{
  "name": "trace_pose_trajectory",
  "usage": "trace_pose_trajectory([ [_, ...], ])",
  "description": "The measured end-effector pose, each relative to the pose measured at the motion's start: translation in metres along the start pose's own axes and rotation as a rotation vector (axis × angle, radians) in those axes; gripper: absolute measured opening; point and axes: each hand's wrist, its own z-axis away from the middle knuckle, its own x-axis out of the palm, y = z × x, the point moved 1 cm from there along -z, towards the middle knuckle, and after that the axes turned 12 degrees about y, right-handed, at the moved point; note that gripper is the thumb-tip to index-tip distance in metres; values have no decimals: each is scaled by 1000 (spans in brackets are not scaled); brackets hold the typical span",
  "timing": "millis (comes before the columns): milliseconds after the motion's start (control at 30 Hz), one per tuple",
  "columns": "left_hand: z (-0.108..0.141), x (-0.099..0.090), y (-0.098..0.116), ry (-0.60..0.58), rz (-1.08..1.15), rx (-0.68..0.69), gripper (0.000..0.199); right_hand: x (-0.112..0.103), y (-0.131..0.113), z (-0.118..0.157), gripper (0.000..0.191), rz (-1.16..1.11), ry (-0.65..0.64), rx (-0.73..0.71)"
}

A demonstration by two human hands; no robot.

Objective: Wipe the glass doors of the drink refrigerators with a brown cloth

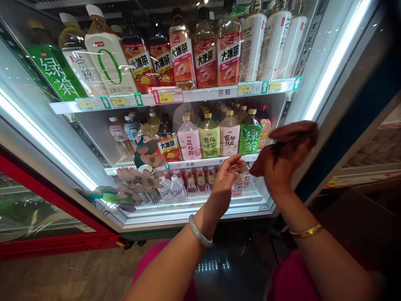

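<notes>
My right hand (pixel 280 169) grips a crumpled brown cloth (pixel 294 133), which bulges out above and to the left of the fingers. My left hand (pixel 224 186) is raised in front of the lower shelves, its fingers loosely bent and apart, with nothing seen in them. Both hands are before a lit drinks fridge (pixel 184 221). Flower decals (pixel 138 179) appear to sit on a glass pane in front of the bottles. Behind the hands stand a green tea bottle (pixel 250 136) and a pale pink bottle (pixel 229 136).
Large tea bottles (pixel 180 54) line the upper shelf, above a price-tag rail (pixel 203 95). Small bottles (pixel 178 188) stand on the bottom rack. A red-framed cabinet (pixel 62 221) adjoins at left. A dark blue frame (pixel 347 138) runs along the right.
</notes>
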Motion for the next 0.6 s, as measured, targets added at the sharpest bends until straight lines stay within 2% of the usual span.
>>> trace_pose_trajectory([
  [100, 4, -2, 7, -156, -468, 503, 56, -1, -42, 19, 52, -110, -55, -227],
  [167, 7, -1, 10, -235, -655, 696, 59, -9, -51, 22, 40, -171, -94, -312],
  [200, 9, -1, 11, -227, -702, 744, 58, -14, -49, 19, 34, -189, -116, -338],
  [267, 12, 1, 11, -125, -753, 796, 54, -26, -37, 3, 28, -198, -151, -343],
  [333, 15, 5, 9, -2, -786, 848, 52, -36, -25, -18, 20, -160, -200, -271],
  [400, 16, 9, 4, 48, -830, 880, 64, -41, -19, -34, 17, -122, -287, -177],
  [467, 12, 13, -5, -39, -862, 869, 86, -40, -18, -45, 25, -134, -373, -136],
  [500, 10, 15, -11, -110, -866, 841, 91, -38, -18, -48, 26, -149, -388, -123],
  [600, 0, 25, -27, -239, -847, 739, 72, -30, -16, -55, 26, -190, -356, -96],
])
